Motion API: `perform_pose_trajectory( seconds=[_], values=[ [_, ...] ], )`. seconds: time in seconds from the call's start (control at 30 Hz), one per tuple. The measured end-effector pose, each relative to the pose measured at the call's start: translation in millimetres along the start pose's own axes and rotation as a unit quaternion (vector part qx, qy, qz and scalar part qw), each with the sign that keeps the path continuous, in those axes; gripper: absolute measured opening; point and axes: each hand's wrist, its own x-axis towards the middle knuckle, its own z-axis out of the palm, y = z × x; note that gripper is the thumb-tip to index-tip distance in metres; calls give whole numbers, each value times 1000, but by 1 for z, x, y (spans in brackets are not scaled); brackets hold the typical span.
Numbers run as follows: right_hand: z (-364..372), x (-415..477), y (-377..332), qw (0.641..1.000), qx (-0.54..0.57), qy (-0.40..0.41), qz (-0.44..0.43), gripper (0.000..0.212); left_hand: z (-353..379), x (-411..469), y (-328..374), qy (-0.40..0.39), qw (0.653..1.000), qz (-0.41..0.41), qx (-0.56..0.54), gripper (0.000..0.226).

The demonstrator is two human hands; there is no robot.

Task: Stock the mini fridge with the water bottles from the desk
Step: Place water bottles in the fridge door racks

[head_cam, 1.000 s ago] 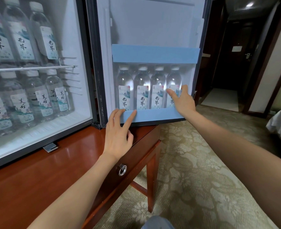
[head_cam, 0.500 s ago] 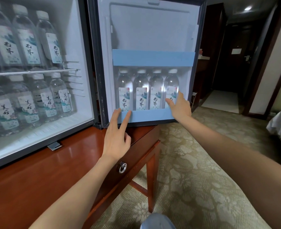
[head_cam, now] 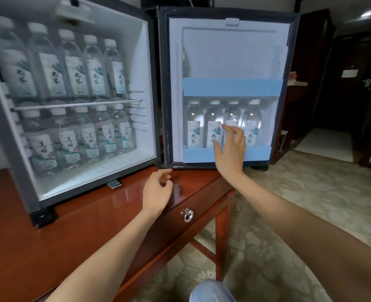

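left grip (head_cam: 157, 188), right grip (head_cam: 231, 149): bare | knee (head_cam: 212, 290): pale blue cloth

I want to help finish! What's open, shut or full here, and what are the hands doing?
Grey mini fridge: open, both levels packed with upright clear plastic water bottles.
White fridge door: swung wide open.
Blue lower door rack: holds four more bottles, upright.
Reddish wooden desk drawer: shut.
Left hand: loosely curled above the desk, holding nothing.
Right hand: fingers relaxed, in front of the door bottles.
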Motion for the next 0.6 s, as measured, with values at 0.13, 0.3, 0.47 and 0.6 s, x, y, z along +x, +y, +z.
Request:
perform_pose_trajectory(
  seconds=[0.13, 0.3, 0.47, 0.6],
  values=[
    [31, -25, -44, 996, 34, -49, -65, 43, -42, -6, -12, 23, 982, -126, -139, 22],
    [73, -65, -104, 977, 131, -136, -100, 35, -119, -30, -24, -3, 981, -148, -128, 26],
    [108, -114, -176, 926, 252, -230, -162, 29, -213, -64, -36, -1, 985, -162, -51, 28],
    [130, -155, -230, 884, 307, -296, -190, 27, -288, -101, -40, 72, 977, -202, -13, 28]
  ],
)
